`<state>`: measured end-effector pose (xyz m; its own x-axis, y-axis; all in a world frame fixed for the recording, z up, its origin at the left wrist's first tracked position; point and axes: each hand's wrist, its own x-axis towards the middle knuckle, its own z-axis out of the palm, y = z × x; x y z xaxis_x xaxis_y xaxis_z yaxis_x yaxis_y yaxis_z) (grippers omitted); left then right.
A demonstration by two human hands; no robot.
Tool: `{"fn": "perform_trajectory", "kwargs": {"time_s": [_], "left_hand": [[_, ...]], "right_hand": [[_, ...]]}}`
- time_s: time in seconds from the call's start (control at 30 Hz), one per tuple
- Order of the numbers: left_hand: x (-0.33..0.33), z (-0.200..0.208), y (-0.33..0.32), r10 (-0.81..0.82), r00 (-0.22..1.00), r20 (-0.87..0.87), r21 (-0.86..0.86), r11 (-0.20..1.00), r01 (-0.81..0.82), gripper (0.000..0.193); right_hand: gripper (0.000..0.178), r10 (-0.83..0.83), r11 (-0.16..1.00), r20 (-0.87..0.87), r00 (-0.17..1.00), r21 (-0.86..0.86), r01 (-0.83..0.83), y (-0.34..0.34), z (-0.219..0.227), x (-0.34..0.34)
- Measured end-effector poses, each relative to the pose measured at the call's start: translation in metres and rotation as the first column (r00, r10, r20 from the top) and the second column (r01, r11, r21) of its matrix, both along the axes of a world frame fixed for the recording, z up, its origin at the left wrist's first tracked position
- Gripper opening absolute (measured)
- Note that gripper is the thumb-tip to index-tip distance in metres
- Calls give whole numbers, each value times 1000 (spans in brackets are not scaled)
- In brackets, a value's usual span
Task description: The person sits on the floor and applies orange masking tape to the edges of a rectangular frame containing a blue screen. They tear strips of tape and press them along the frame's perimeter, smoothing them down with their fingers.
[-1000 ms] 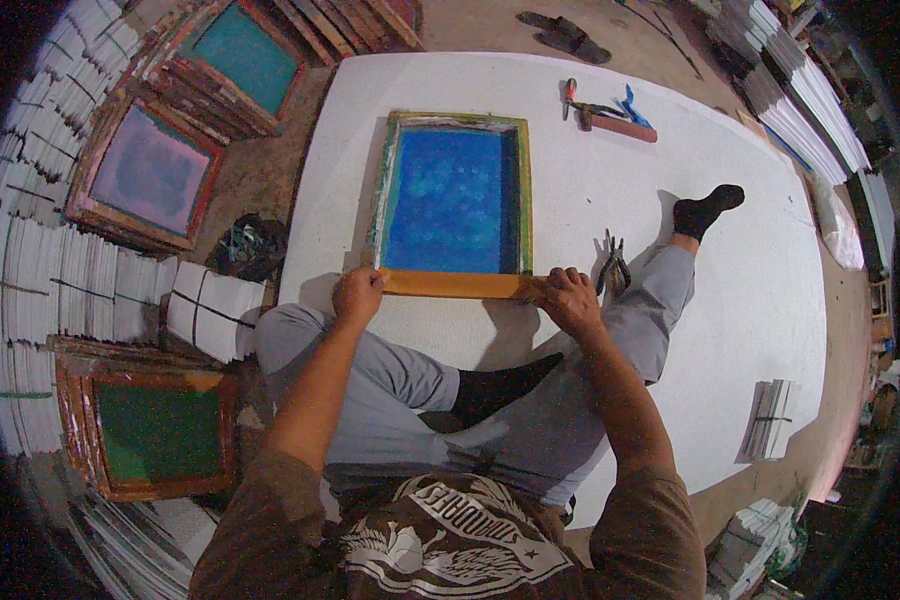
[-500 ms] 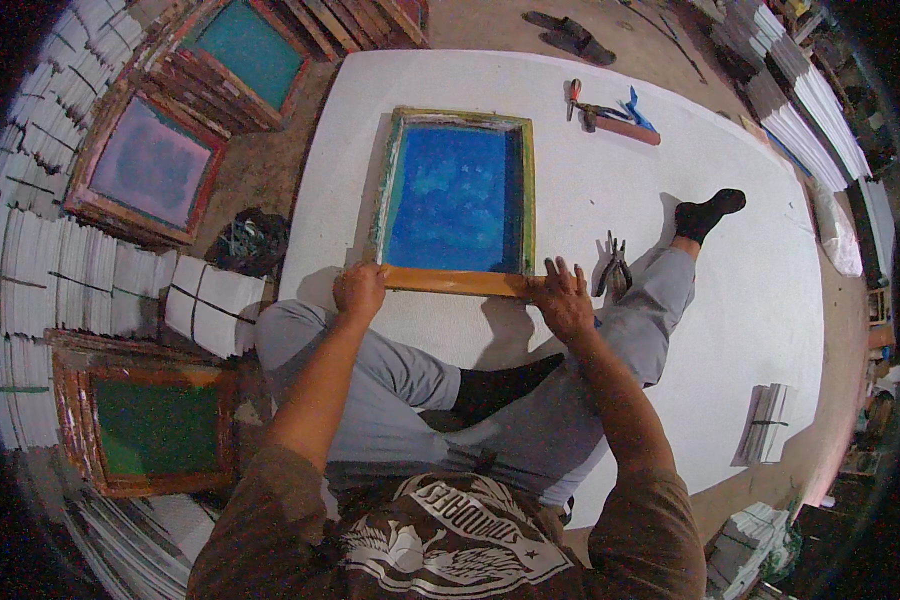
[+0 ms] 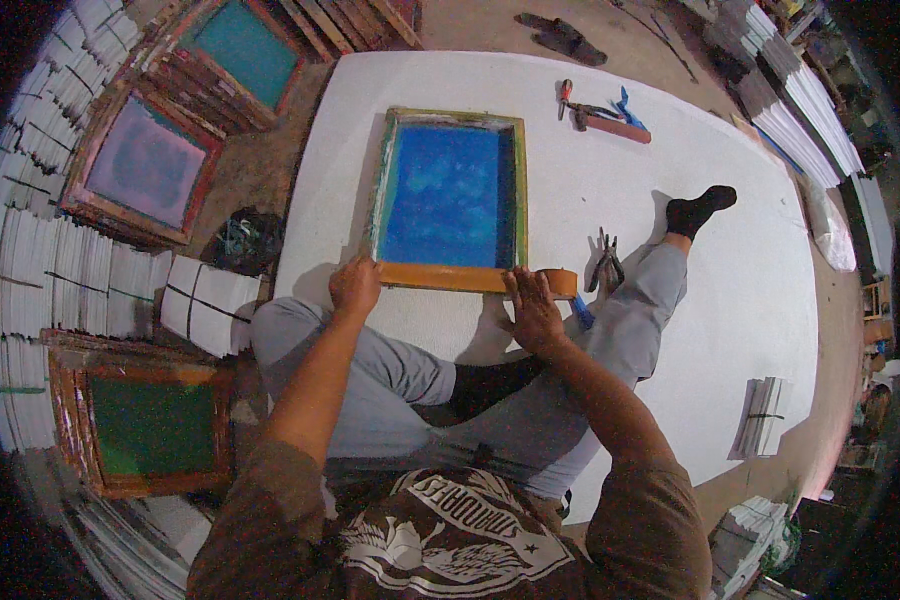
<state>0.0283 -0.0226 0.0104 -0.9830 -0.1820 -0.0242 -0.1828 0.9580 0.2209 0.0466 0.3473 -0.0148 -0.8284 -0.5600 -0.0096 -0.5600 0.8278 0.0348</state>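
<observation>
A wooden-framed screen (image 3: pixel 519 190) with blue mesh lies flat on the white board. Brown adhesive tape (image 3: pixel 440 276) stretches along the frame's near side. At the near left corner my left hand (image 3: pixel 355 286) is closed, gripping the tape's end against the wood. My right hand (image 3: pixel 535 312) rests with fingers stretched out over the tape by the near right corner. What looks like the tape roll (image 3: pixel 561 283) sticks out just right of those fingers. Pliers (image 3: pixel 606 262) lie on the board to its right, and a blue object (image 3: pixel 582 312) shows beside my leg.
The white board (image 3: pixel 710 310) carries a screwdriver (image 3: pixel 565 97), a brown block-shaped tool (image 3: pixel 615 127) and a small tied bundle (image 3: pixel 765 415). Other framed screens (image 3: pixel 150 165) lean at left, near strapped paper stacks (image 3: pixel 205 305). A dark sandal (image 3: pixel 565 40) lies beyond. My legs flank the near side.
My right hand has shifted left along the tape, its fingers now down at the frame's near right corner, and the roll shows beyond them. My left hand stays at the left corner.
</observation>
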Motion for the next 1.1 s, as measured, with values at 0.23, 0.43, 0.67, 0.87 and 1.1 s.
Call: {"fn": "perform_trajectory", "kwargs": {"time_s": [0.23,0.43,0.67,0.87,1.1], "left_hand": [[2,-3,-1,21,1000,-22,22,1000,-20,32],[-2,-6,-4,30,999,30,60,998,-32,35],[0,-1,0,30,999,-45,60,998,-27,35],[2,-2,-3,24,999,-41,95,995,-20,34],[-2,-6,-1,35,999,8,64,997,-35,30]], "right_hand": [[79,-43,986,-108,993,-164,25,-4,32,-2],[25,-693,604,179,698,-384,698,67,35,-23],[29,-747,622,314,586,16,783,87,-4,-24],[32,-781,560,231,580,-150,815,77,13,-23],[37,-639,440,406,653,-504,743,27,37,7]]}}
